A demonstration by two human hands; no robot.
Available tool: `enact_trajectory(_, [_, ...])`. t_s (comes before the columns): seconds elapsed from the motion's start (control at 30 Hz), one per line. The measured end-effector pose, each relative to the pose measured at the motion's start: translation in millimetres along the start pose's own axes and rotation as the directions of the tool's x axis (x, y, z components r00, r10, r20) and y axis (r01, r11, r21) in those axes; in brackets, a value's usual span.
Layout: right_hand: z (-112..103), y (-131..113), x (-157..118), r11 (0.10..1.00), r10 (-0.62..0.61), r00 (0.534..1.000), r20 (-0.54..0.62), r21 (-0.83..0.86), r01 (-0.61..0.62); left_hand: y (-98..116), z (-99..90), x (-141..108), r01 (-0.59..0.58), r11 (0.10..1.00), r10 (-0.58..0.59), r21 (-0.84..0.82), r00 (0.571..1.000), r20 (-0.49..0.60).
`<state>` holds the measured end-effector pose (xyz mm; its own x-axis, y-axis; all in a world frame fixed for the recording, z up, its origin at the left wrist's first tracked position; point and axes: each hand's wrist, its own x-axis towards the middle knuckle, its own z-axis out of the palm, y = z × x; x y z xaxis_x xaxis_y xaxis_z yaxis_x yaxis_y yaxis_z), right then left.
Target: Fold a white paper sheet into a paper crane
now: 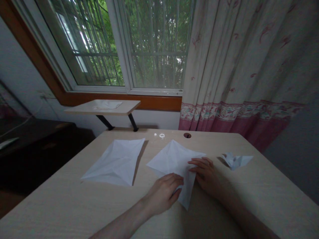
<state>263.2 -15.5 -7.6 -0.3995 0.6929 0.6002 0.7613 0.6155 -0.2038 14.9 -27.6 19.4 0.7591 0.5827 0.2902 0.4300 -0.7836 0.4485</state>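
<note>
A white, creased sheet of paper (171, 156) lies at an angle on the table, with one corner pointing toward me. My left hand (168, 192) rests on its near left part, fingers curled and thumb bent in close to them, closed on the paper. On the right edge lies my right hand (204, 172), its fingers stretched out over the paper and slightly apart. Its thumb is hard to make out. Left of them is a second creased white sheet (117, 162), lying unfolded. To the right of my right hand sits a small folded paper shape (235, 161).
The light wooden table (99, 205) has a round cable hole (187, 135) near its back edge. A raised shelf (124, 108) on black supports holds a crumpled white tissue or cloth (108, 105). Behind are a barred window (154, 43) and a patterned curtain (231, 66).
</note>
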Motion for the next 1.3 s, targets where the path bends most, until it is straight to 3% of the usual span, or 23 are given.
enact_trajectory(0.13, [1, 2, -1, 0.997, 0.039, 0.999, 0.006, 0.062, -0.04, 2, -1.5, -1, 0.015, 1.0, -0.015, 0.001, 1.0, 0.02])
enact_trajectory(0.3, [-2, 3, 0, 0.986, 0.077, 0.99, 0.114, 0.138, -0.092, 3, -4.0, -1, 0.002, 1.0, -0.003, 0.023, 0.998, 0.057])
enact_trajectory(0.63, [4, 6, -7, 0.978, 0.142, 0.975, 0.169, 0.126, -0.164, 0, -1.8, -4, -0.05, 0.994, 0.046, 0.101, 0.998, 0.046])
enact_trajectory(0.73, [2, 2, -4, 0.973, 0.154, 0.97, 0.186, 0.14, -0.182, -5, 2.4, -6, -0.03, 0.989, 0.03, 0.142, 1.0, 0.003])
enact_trajectory(1.0, [-2, 0, 0, 0.971, 0.154, 0.954, 0.258, 0.139, -0.194, -10, 4.8, -3, 0.092, 0.99, -0.06, 0.11, 0.962, -0.266])
enact_trajectory(1.3, [-2, -11, 5, 0.981, 0.14, 0.957, 0.255, 0.098, -0.169, -20, 7.3, -7, 0.248, 0.966, -0.213, 0.076, 0.925, -0.314])
